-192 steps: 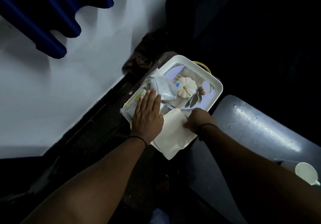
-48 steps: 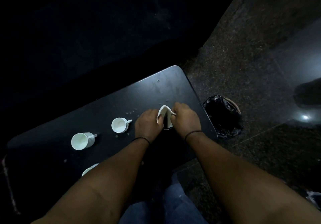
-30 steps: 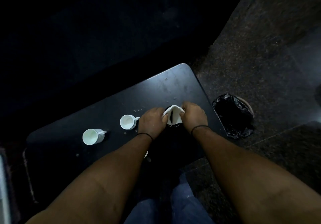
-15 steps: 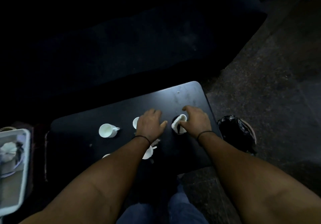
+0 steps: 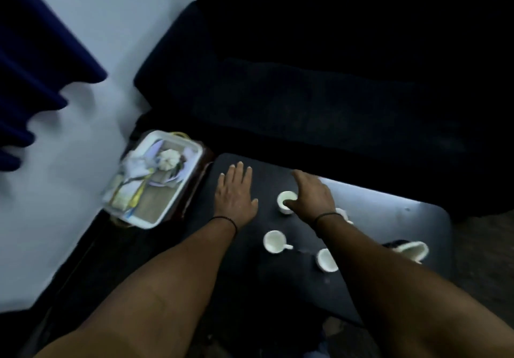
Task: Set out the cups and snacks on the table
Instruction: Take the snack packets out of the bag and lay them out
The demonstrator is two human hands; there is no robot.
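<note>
On the dark desk point(image 5: 389, 213), low and right of the middle, small white cups point(image 5: 274, 241) stand already. Farther up, the left hand point(image 5: 235, 194) lies flat, fingers spread; the right hand point(image 5: 311, 193) touches one cup, grip unclear. Snacks point(image 5: 130, 191) wait in the tray point(image 5: 155, 220), middle left.

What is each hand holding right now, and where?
Nothing. The left hand is flat and open; the right hand hangs over a white cup, fingers gripping nothing.
</note>
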